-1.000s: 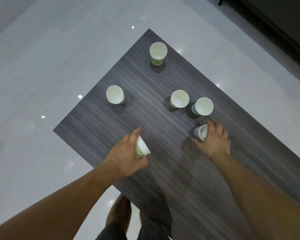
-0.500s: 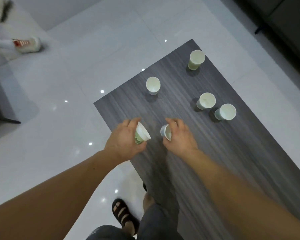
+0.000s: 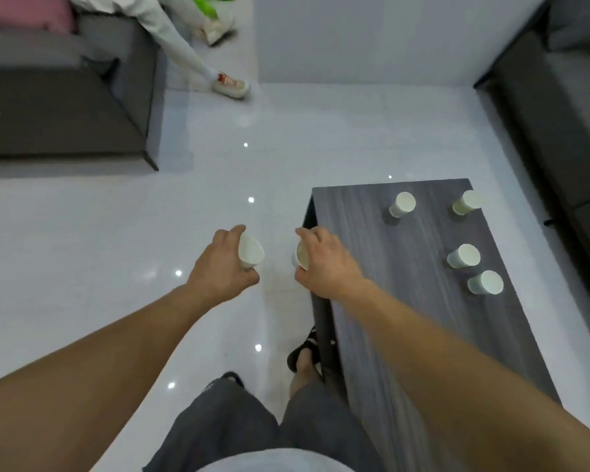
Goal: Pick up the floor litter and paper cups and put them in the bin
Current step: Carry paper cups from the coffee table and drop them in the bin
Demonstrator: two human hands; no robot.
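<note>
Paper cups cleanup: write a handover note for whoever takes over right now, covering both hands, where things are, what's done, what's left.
Left hand grips a paper cup over the floor.
Right hand grips a second cup beside the table edge.
On the table stand four more: far-left cup, far-right cup, middle cup, nearest cup.
No bin in view.
Done: two cups lifted.
Left: bin these, then the other four.

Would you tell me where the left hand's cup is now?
The cup is mid-frame in the head view, gripped by the left hand over the floor, left of the table.
</note>
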